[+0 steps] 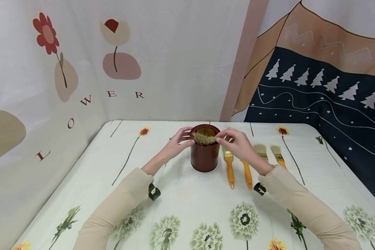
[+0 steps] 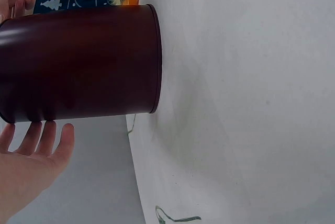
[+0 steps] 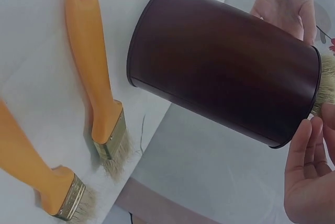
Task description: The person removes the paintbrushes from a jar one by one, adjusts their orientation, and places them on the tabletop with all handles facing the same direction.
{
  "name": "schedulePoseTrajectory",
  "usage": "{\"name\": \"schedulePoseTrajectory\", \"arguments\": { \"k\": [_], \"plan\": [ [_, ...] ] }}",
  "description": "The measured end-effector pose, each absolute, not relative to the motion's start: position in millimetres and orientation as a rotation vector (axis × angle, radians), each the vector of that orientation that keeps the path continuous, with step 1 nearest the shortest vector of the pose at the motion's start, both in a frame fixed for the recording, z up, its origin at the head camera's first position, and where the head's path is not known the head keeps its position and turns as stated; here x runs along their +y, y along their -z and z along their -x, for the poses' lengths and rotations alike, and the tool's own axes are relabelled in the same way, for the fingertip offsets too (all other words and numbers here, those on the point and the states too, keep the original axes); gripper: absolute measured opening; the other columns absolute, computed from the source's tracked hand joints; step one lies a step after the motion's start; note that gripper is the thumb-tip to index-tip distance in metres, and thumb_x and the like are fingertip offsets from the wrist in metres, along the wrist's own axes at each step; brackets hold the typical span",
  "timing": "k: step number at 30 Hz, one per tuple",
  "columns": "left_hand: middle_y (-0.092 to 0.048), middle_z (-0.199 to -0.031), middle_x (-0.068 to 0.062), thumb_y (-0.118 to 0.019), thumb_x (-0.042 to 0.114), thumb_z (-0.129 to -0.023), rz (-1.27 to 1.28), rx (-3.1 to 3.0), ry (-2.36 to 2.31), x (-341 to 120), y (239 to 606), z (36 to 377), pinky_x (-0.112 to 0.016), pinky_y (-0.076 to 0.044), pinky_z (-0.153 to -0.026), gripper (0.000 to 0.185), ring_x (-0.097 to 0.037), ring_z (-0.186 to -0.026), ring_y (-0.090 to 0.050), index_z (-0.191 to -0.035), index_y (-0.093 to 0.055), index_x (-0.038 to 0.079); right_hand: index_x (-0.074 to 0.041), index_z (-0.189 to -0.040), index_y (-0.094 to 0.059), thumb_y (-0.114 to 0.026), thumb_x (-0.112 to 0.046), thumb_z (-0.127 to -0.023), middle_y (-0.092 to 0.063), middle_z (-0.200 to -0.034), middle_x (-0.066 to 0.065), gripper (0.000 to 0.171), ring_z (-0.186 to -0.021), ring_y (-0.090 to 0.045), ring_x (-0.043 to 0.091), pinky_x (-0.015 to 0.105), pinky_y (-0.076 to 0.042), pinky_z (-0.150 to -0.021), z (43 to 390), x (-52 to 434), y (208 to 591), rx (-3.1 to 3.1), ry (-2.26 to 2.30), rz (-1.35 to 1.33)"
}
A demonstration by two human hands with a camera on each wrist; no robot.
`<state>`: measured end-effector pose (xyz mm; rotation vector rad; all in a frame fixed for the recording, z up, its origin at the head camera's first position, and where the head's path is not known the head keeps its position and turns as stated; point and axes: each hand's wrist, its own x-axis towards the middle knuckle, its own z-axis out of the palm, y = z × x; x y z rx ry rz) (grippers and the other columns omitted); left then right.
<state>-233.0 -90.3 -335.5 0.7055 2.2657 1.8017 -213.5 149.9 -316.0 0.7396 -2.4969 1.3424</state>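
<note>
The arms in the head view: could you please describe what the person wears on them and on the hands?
Both arms are covered by long, plain beige sleeves that reach to the wrists. The left hand and right hand are bare: no gloves, and no rings show. A small black device with a yellow-green marking is strapped under the left wrist, and a similar black one under the right wrist.

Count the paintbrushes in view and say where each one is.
5. Four orange-handled paintbrushes lie on the table right of the dark red tin. A fifth stands in the tin, bristles up, between both hands. More may be hidden inside.
</note>
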Motion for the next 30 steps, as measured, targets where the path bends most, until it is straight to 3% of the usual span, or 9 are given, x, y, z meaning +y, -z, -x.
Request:
{"name": "schedulePoseTrajectory", "arguments": {
  "k": [8,20,30],
  "plan": [
    [-0.036,-0.130,-0.018,-0.054,0.011,-0.089,-0.706,2.257,-1.808,-90.4,335.6,232.9,-0.036,-0.037,-0.092,0.052,-0.029,-0.118,-0.036,-0.134,-0.029,0.004,-0.007,-0.092,-0.067,-0.061,-0.015,-0.085,-0.058,-0.084,0.001,0.012,-0.071,-0.052,0.015,0.031,-0.047,-0.062,219.3,153.3,318.8,-2.429,-1.325,-0.707],
    [-0.035,-0.131,-0.018,-0.054,0.011,-0.089,-0.708,2.260,-1.801,-90.6,335.9,232.8,-0.037,-0.037,-0.092,0.052,-0.029,-0.118,-0.036,-0.134,-0.029,0.004,-0.003,-0.093,-0.065,-0.058,-0.013,-0.086,-0.054,-0.083,0.003,0.014,-0.065,-0.051,0.016,0.020,-0.046,-0.058,217.4,161.9,303.8,-2.297,-1.362,-0.669],
    [-0.036,-0.130,-0.018,-0.054,0.012,-0.089,-0.691,2.280,-1.794,-90.4,334.5,231.7,-0.038,-0.037,-0.092,0.053,-0.029,-0.117,-0.036,-0.134,-0.029,0.004,0.010,-0.094,-0.058,-0.052,0.004,-0.086,-0.056,-0.087,0.015,0.012,-0.071,-0.056,0.020,0.019,-0.049,-0.061,197.0,162.5,271.4,-2.151,-1.478,-0.683]
  ]
}}
